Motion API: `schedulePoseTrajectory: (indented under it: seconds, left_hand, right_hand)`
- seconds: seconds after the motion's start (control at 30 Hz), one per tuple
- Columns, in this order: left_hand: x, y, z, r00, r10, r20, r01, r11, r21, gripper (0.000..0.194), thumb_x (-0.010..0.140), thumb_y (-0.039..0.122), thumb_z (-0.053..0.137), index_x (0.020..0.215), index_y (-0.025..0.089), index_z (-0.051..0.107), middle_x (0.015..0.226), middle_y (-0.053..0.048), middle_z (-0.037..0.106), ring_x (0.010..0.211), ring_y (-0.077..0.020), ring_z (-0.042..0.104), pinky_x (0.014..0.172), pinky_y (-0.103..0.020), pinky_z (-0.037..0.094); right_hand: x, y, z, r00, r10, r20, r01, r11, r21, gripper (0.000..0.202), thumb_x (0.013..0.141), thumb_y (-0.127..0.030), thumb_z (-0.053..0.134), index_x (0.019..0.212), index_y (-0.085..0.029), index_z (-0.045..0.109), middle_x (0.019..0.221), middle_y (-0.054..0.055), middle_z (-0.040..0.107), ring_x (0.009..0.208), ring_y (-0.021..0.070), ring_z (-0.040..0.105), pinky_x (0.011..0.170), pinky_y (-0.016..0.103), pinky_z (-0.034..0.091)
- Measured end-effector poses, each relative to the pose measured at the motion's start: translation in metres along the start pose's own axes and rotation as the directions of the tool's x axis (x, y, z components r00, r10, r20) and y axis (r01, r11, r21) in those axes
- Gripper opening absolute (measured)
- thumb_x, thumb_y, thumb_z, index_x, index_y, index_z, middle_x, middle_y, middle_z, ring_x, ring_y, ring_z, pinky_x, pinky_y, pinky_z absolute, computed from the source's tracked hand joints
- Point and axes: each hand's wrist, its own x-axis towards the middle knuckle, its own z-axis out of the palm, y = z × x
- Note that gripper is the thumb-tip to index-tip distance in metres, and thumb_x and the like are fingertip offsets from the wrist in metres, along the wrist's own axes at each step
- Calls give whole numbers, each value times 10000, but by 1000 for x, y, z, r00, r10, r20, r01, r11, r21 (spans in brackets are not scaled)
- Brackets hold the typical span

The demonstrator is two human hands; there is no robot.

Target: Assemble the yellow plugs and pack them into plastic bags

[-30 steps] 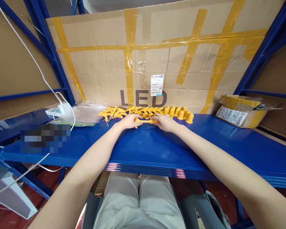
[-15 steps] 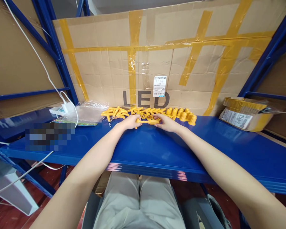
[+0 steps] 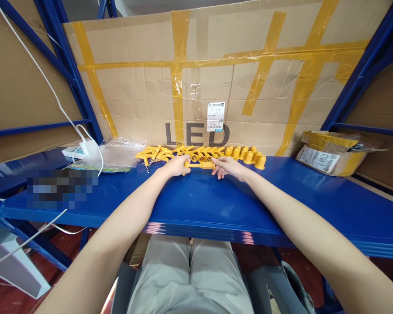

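Observation:
My left hand [image 3: 177,165] is closed round the handle end of a yellow plastic corkscrew [image 3: 199,165], held level just above the blue shelf. At its other end, the thumb and fingers of my right hand [image 3: 229,168] pinch the wider sleeve. Behind my left hand lies a loose pile of yellow T-shaped corkscrew handles [image 3: 154,152], some with metal spirals showing. Between the hands and the cardboard, a row of yellow corkscrews with round open ends [image 3: 201,155] lies side by side. Several yellow bell-shaped caps [image 3: 249,157] stand upright beyond my right hand.
The blue metal shelf [image 3: 196,200] runs across in front of me. A large taped cardboard sheet [image 3: 144,96] backs it. To the left are a clear plastic bag [image 3: 121,152], a white power strip [image 3: 74,151] with a cable, and a blurred dark object. An opened small carton [image 3: 330,155] sits at right.
My right hand's fingers have shifted and spread slightly at the sleeve end. My left hand still grips the handle. The whole view has moved a little.

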Motion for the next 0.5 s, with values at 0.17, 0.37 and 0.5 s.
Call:
schedulePoseTrajectory:
  seconds: [0.17, 0.37, 0.5]
  left_hand:
    - [0, 1, 1, 1000, -5, 12, 6, 999, -33, 281, 686, 211, 567, 967, 209, 555, 655, 21, 656, 606, -173, 624, 600, -255, 443]
    - [-1, 2, -1, 1000, -6, -8, 6, 1000, 2, 234, 704, 254, 592, 927, 198, 551, 685, 12, 665, 607, -175, 617, 567, -258, 413]
    - [-2, 2, -2, 1000, 19, -24, -19, 1000, 11, 239, 717, 282, 601, 935, 198, 552, 657, 17, 654, 587, -177, 607, 581, -265, 413]
  right_hand:
    - [-3, -3, -1, 998, 53, 18, -54, 997, 48, 205, 943, -375, 490, 874, -186, 449, 634, 39, 684, 415, 94, 560, 393, 177, 429]
    - [-6, 0, -6, 997, -8, 78, 7, 1000, 3, 333, 818, -226, 686, 1035, -179, 438, 725, 25, 714, 466, 98, 603, 455, 185, 477]
    - [-3, 3, -5, 995, -10, 104, 9, 1000, 8, 227, 865, -332, 629, 873, -172, 469, 700, 59, 715, 415, 91, 574, 404, 185, 443]
